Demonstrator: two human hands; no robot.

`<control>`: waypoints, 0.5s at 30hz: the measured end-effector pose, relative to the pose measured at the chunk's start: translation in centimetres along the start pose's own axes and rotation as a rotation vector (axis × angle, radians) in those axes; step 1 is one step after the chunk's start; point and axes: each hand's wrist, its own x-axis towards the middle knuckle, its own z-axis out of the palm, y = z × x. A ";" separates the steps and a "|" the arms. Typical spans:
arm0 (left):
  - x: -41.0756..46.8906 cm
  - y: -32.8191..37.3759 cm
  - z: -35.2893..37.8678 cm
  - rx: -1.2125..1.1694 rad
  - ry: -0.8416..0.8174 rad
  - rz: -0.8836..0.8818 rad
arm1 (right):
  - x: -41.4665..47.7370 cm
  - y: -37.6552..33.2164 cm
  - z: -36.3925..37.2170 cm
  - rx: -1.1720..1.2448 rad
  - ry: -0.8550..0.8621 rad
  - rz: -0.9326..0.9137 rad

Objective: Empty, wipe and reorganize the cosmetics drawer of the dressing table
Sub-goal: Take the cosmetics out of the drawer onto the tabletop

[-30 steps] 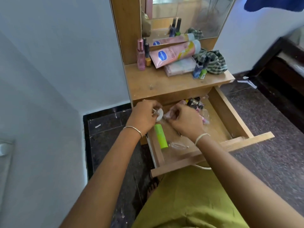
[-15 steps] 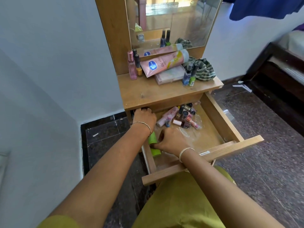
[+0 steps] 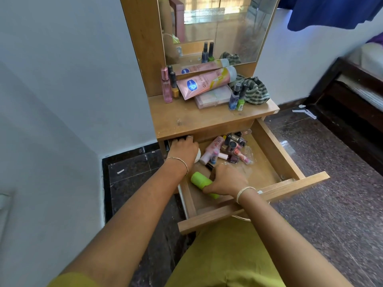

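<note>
Both bare arms reach forward and down. The left hand [image 3: 183, 149] lies knuckles up, its fingertips tucked out of sight (a thin bangle [image 3: 182, 161] sits on that wrist). The right hand [image 3: 224, 181] is nearer, with its fingers and thumb curled round a green tube [image 3: 202, 183].

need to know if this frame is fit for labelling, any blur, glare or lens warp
Head view: the mirror carries a washed-out bright window reflection; the bed frame at the right edge is smeared with blur; wide-angle stretch shows toward the corners; the drawer, the green tube in the right hand and the small bottles are sharp.
</note>
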 end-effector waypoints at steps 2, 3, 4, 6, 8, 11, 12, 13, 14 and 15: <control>-0.4 0.0 -0.1 -0.082 0.001 -0.001 | -0.4 0.8 -1.0 -0.027 -0.003 0.024; -0.6 -0.1 -0.3 -0.137 0.000 -0.003 | -0.7 1.2 -1.6 -0.027 -0.008 0.035; -0.8 -0.1 -0.5 -0.204 0.001 -0.005 | -0.9 1.6 -2.3 -0.018 -0.015 0.046; -1.3 -0.5 -0.9 -0.361 0.011 -0.004 | -1.3 2.2 -3.7 0.012 -0.012 0.061; -1.8 -0.9 -1.4 -0.535 0.054 -0.009 | -1.6 2.7 -5.4 0.047 0.020 0.078; -2.5 -1.1 -2.2 -0.798 0.173 -0.073 | -1.9 3.0 -7.5 0.114 0.104 0.103; -2.6 -1.1 -2.5 -0.854 0.226 -0.101 | -1.9 3.0 -8.1 0.137 0.133 0.102; -2.6 -1.2 -2.8 -0.897 0.284 -0.127 | -1.8 2.9 -8.7 0.151 0.160 0.094; -2.5 -1.4 -3.2 -0.928 0.339 -0.153 | -1.7 2.7 -9.1 0.157 0.184 0.084; -2.4 -1.9 -3.6 -0.946 0.383 -0.184 | -1.5 2.5 -9.6 0.158 0.205 0.068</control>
